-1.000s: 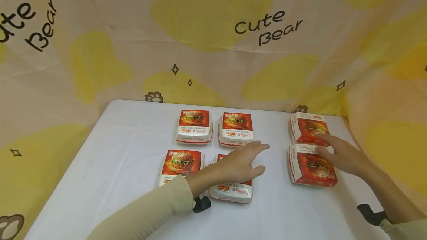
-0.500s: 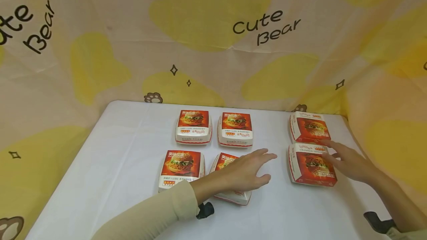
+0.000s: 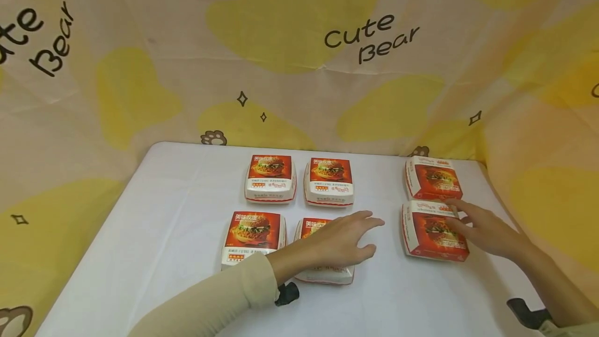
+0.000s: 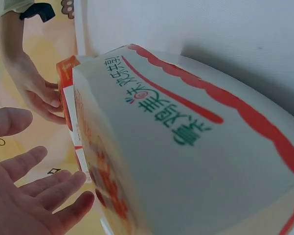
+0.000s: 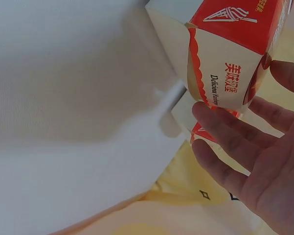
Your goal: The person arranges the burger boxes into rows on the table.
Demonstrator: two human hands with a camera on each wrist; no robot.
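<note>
Over the near middle burger box (image 3: 325, 276) hangs my left hand (image 3: 339, 241), fingers spread and holding nothing; it hides much of that box's lid. In the left wrist view, a white burger-box side (image 4: 161, 147) fills the middle beside this hand (image 4: 39, 191). At the right, my right hand (image 3: 489, 228) lies against the near right burger box (image 3: 435, 233), a red carton with a burger picture. Its fingers (image 5: 230, 137) are nearly straight along the carton's side, with the thumb at the lid's edge. Directly behind stands the far right burger box (image 3: 432, 178).
Two burger boxes stand side by side at the back, the back left box (image 3: 270, 178) and the back middle box (image 3: 329, 181). A near left burger box (image 3: 252, 235) sits in front. The white table (image 3: 154, 254) meets a yellow patterned cloth (image 3: 281, 66) behind.
My right hand has drawn back from the two right boxes' lids to the near one's side, and that box has shifted slightly left. My left hand has moved slightly right and nearer.
</note>
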